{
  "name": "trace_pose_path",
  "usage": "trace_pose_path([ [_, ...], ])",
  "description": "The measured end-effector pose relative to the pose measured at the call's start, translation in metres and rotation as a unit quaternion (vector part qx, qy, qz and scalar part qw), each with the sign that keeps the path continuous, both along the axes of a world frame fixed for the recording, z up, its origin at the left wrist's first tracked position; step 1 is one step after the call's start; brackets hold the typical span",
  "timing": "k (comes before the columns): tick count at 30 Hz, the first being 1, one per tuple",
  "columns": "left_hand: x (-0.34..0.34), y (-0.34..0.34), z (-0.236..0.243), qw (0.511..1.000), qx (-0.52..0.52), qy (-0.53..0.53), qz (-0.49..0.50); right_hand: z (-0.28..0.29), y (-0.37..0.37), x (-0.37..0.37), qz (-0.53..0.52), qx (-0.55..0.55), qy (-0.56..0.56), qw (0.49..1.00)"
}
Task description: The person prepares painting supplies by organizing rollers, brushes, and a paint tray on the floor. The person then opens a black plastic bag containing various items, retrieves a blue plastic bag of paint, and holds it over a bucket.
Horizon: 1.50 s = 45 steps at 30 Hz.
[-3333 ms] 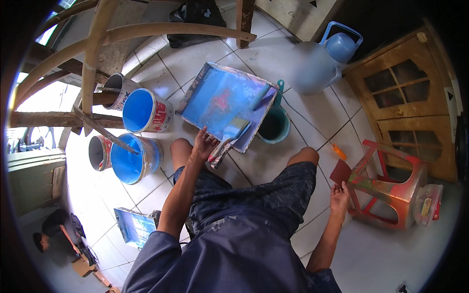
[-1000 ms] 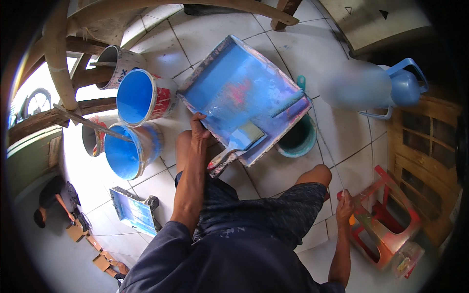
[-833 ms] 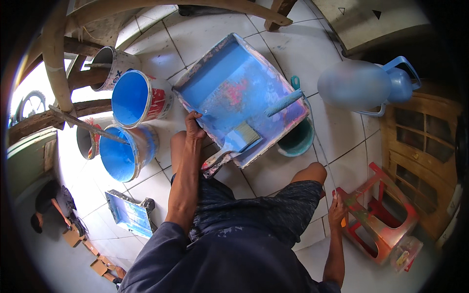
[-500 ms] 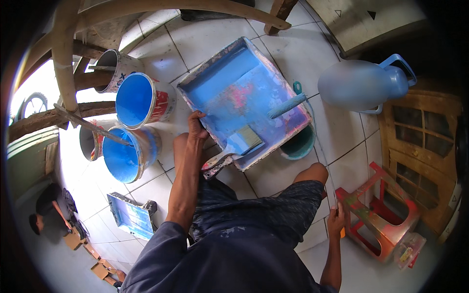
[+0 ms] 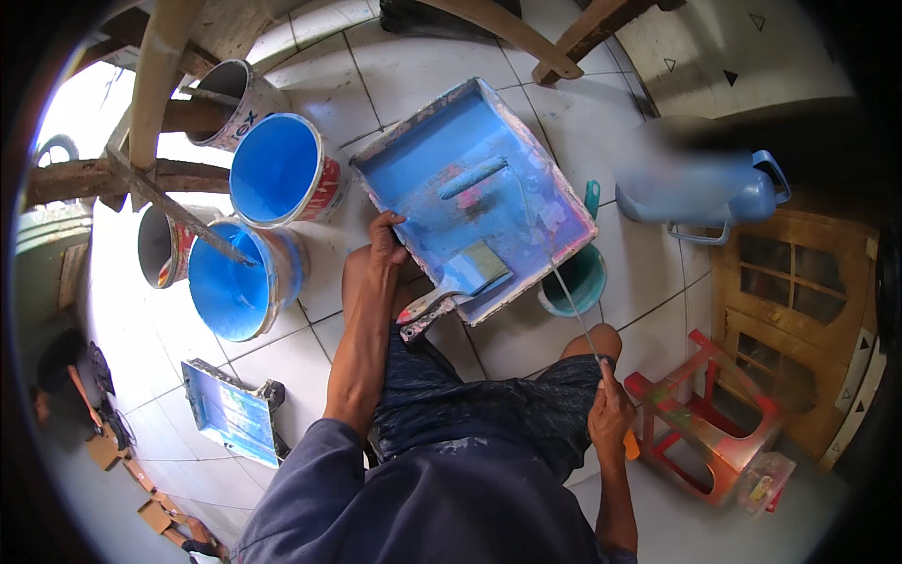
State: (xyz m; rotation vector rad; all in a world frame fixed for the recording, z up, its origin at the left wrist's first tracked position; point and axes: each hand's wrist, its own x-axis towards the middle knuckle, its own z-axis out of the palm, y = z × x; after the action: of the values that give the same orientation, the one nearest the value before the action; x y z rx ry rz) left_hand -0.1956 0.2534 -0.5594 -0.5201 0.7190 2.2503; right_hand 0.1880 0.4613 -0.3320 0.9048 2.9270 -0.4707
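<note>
– Anyone clocked what's around that red stool (image 5: 728, 470)?
– Yeah, clear plastic tub (image 5: 766, 481) at its far end, old wooden cabinet (image 5: 799, 325) near it, blue jug (image 5: 700, 195) a bit farther forward.
– And way left of the stool?
– Some brown cardboard pieces (image 5: 105, 451) and another person (image 5: 61, 367), kinda blurry tbh.

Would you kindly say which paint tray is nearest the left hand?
The larger tray, bearing the brush; its edge meets the left hand. The smaller tray lies apart.

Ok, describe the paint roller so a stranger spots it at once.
Find the big blue-smeared tray at upper centre. The paint roller is the slim blue cylinder over its middle. Unlike the flat, wide brush nearby, it has a long thin rod leading to the right hand.
</note>
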Motion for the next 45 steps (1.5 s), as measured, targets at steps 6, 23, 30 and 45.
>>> trace_pose_path([
  [6, 0.002, -0.004, -0.002, 0.999, -0.015, -0.015, 0.026, -0.005, -0.007, -0.039, 0.041, 0.021, -0.005, 0.999],
  [23, 0.004, -0.009, 0.034, 0.999, -0.017, -0.038, 0.018, 0.001, -0.014, -0.090, 0.069, 0.011, -0.046, 0.997],
  [30, 0.002, -0.014, 0.015, 0.999, -0.016, -0.027, 0.027, 0.036, -0.011, -0.047, -0.009, -0.007, -0.107, 0.994],
  [45, 0.000, -0.016, 0.010, 1.000, 0.015, -0.009, 0.004, 0.029, -0.001, -0.021, -0.001, -0.023, -0.095, 0.995],
])
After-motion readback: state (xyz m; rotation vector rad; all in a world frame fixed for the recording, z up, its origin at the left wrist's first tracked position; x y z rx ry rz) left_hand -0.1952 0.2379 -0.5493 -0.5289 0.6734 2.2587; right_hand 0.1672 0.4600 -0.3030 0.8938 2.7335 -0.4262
